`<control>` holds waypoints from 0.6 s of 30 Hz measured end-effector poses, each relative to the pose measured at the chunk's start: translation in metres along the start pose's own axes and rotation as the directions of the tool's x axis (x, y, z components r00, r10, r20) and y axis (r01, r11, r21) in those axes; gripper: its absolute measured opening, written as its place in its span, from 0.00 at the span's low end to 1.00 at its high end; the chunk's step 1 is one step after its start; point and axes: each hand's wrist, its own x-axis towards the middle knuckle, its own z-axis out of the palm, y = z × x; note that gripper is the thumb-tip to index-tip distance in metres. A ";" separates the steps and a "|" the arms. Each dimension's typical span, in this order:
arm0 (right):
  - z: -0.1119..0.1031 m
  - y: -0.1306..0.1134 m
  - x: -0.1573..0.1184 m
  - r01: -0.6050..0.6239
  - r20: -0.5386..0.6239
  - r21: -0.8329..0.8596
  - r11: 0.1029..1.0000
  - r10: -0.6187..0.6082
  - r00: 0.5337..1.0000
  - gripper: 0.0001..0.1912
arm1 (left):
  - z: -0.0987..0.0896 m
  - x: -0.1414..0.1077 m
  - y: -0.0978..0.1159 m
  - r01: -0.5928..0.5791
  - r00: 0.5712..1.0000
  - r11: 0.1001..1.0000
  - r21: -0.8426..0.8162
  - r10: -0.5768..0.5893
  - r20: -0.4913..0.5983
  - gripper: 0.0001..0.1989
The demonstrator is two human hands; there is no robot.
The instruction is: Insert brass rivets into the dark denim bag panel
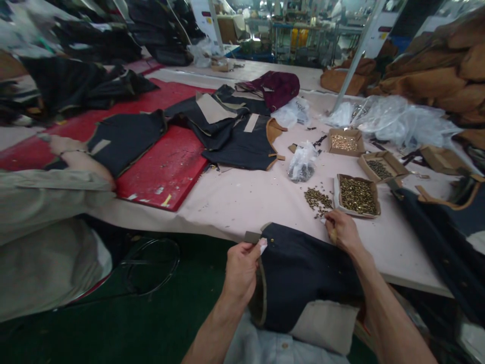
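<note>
A dark navy fabric piece [299, 268] lies across my lap and against the table edge, with a small brass stud near its upper left corner and a beige patch [326, 321] at its lower end. My left hand [242, 265] pinches that corner by a flat grey tab [252, 236]; white wrapping covers the thumb tip. Over the table, my right hand [343, 231] has its fingers drawn together beside a loose pile of small brass rivets [317, 198]. Something yellowish shows under its fingers, too unclear to name. A cardboard box of brass rivets [358, 195] stands just beyond it.
More small boxes [345, 141] of metal parts and clear plastic bags [303, 162] stand farther back. Dark fabric pieces [238, 144] lie at mid-table, partly on a red board [162, 167]. A co-worker's arm [83, 162] reaches in from the left. Another dark piece [428, 237] hangs at right.
</note>
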 end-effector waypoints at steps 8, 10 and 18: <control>-0.007 -0.008 -0.012 0.087 0.057 0.003 0.996 -0.087 0.995 0.13 | -0.003 0.003 -0.004 0.044 0.999 0.998 -0.035 -0.044 -0.020 0.21; -0.007 -0.011 -0.014 0.081 0.059 0.013 0.997 -0.082 0.995 0.13 | -0.002 0.005 -0.004 0.044 0.999 0.998 -0.045 -0.044 -0.020 0.21; -0.010 -0.018 -0.023 -0.065 -0.035 0.064 0.996 0.067 0.997 0.10 | -0.005 0.006 -0.005 0.058 0.998 0.998 -0.002 -0.058 -0.032 0.22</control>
